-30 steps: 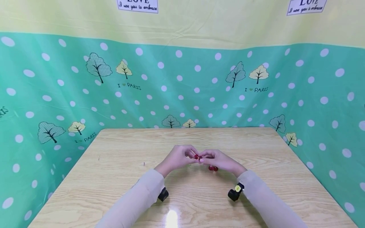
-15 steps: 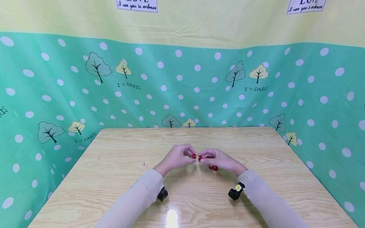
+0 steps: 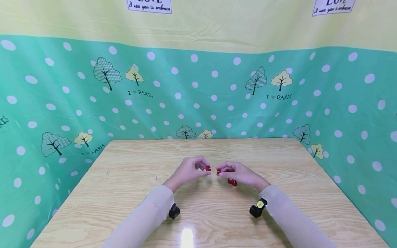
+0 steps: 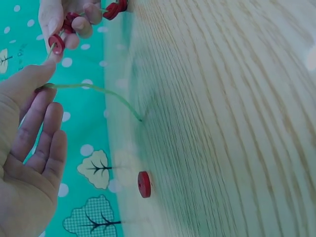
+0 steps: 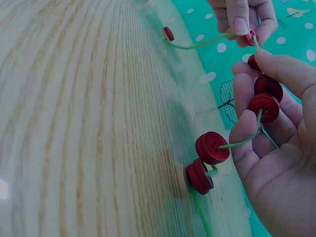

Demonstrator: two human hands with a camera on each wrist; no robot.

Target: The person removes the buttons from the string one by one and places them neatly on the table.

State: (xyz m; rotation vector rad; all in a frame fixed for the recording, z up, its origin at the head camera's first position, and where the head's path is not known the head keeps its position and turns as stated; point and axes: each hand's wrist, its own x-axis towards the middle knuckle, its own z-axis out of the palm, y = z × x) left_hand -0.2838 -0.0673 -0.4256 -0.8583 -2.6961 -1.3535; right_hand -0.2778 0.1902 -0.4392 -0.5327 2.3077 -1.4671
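Observation:
In the head view my left hand [image 3: 189, 168] pinches a red button [image 3: 208, 168] on a green string. In the left wrist view the string's free end [image 4: 106, 91] trails from my left fingertips over the table. My right hand [image 3: 237, 173] pinches another red button [image 5: 254, 63] between thumb and fingertips, with a short stretch of string between the hands. Several more red buttons [image 5: 266, 107] are threaded behind it, lying against the right fingers. Farther along the string, a red button pair [image 5: 212, 147] hangs below the right hand.
One loose red button [image 4: 143, 184] stands on the wooden table [image 3: 149, 155]. A small reddish thing [image 3: 156, 178] lies left of the hands in the head view. Behind the table hangs a green dotted curtain [image 3: 214, 86]. Black wrist cameras [image 3: 256, 210] sit under the sleeves.
My left hand has drawn away to the left with its red button, widening the gap between the hands. The right hand has stayed nearly in place.

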